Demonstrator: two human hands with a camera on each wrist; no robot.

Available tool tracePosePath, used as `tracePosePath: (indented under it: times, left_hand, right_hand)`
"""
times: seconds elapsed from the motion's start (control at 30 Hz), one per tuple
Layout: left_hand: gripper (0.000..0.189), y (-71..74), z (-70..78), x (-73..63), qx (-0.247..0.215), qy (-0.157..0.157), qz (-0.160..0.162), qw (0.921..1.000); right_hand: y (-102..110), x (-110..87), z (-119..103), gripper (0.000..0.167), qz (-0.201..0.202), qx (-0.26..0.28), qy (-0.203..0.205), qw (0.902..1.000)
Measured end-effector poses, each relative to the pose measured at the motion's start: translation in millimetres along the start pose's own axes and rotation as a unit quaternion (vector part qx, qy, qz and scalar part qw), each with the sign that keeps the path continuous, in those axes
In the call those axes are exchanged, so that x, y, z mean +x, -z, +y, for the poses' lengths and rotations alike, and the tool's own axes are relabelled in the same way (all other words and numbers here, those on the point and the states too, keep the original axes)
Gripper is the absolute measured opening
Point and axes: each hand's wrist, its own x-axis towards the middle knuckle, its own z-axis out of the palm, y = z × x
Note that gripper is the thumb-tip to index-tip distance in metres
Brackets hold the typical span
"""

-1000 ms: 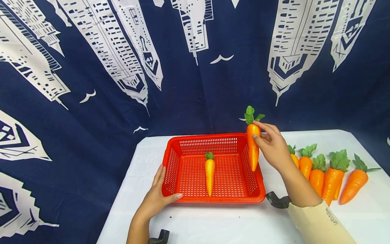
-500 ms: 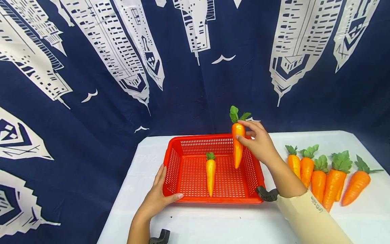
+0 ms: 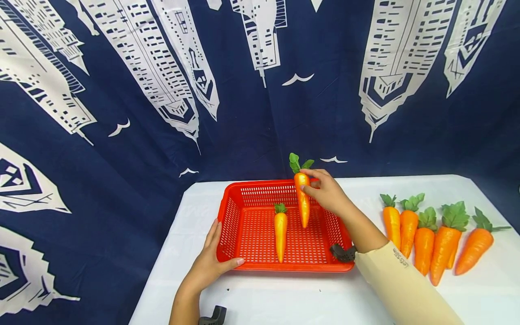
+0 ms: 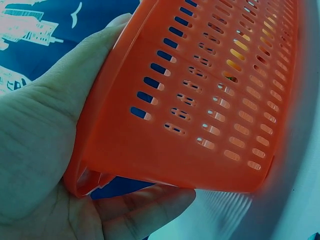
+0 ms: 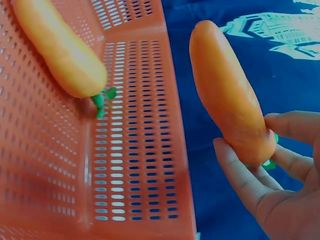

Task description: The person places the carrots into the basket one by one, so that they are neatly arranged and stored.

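Observation:
My right hand (image 3: 330,193) pinches an orange carrot (image 3: 303,201) near its leafy top. The carrot hangs tip down over the red basket (image 3: 284,267), right of centre, apart from its floor. In the right wrist view, thumb and fingers grip the thick end of this carrot (image 5: 227,95), and its leaves are mostly hidden. A smaller yellow-orange carrot (image 3: 280,235) lies lengthwise on the basket floor. At the basket's front left corner, my left hand (image 3: 206,265) holds the rim, thumb on the front edge and fingers along the left side. The left wrist view shows that corner of the basket (image 4: 145,150) close up.
Several carrots (image 3: 424,246) with green leaves lie side by side at the right of the white table (image 3: 260,298). Behind the table hangs a dark blue cloth (image 3: 243,135) printed with white buildings.
My right hand has carried the carrot leftward from the basket's right edge to over its inside, and slightly down in the last half second. The left hand stays at the corner.

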Motion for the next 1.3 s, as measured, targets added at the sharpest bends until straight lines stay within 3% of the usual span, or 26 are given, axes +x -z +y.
tracePosePath:
  times: [0.3,0.8,1.17,1.3]
  left_hand:
    - [0.122,0.3,-2.0,0.4,-0.002,-0.006,0.001,1.0]
    - [0.122,0.5,1.2,-1.0,0.002,-0.007,0.001,1.0]
    - [0.122,-0.6,1.7,-1.2,0.004,-0.014,0.005,0.9999]
    - [0.122,-0.9,1.6,-0.8,0.005,-0.01,0.004,0.9999]
  right_hand:
    - [-17.8,6.9,12.6,0.049,-0.043,0.031,-0.026,0.9983]
    - [-36.5,13.5,33.0,0.043,-0.12,-0.007,-0.064,0.9907]
    - [-49.6,11.4,45.9,0.036,-0.169,0.045,-0.1,0.9795]
    - [-51.8,10.1,47.7,0.037,-0.177,0.023,-0.102,0.9786]
